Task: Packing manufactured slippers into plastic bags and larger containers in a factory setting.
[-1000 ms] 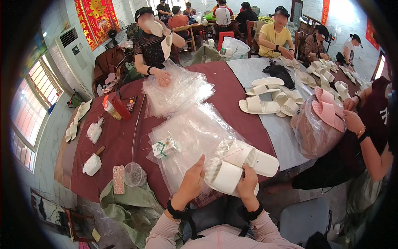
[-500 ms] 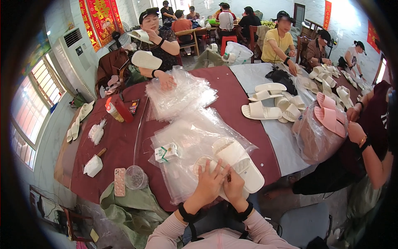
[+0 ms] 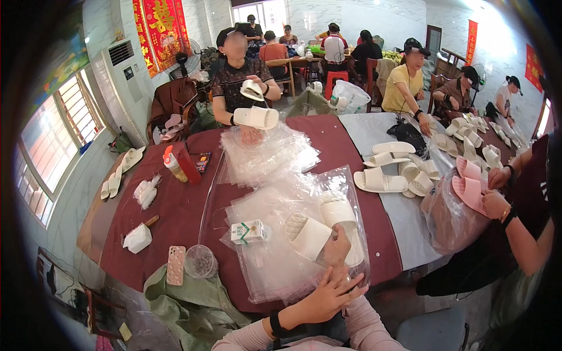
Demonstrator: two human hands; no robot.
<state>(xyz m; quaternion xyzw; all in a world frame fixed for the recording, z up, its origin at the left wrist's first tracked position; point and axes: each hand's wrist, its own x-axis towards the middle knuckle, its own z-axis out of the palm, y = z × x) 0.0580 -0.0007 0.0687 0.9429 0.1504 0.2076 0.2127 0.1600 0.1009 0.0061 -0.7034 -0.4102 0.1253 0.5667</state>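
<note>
Left hand (image 3: 326, 299) at lower centre, fingers spread, gripping nothing, screening the wrist of the right hand (image 3: 336, 247), whose hold is unclear, white slippers (image 3: 309, 237) just below centre, partly covered, clear bags (image 3: 268, 266) beneath, edges indistinct, co-worker (image 3: 530, 181) cut off at right.

Near, I view remotely matt, textured slide slippers (image 3: 309, 235) and glossy, clear plastic bags (image 3: 266, 272); left, a transparent plastic tub (image 3: 201, 262).

a room serving as a workshop: several people (image 3: 403, 92) around a big cloth-covered table (image 3: 342, 153) with white slippers (image 3: 380, 179) and clear plastic bags (image 3: 270, 266).
</note>
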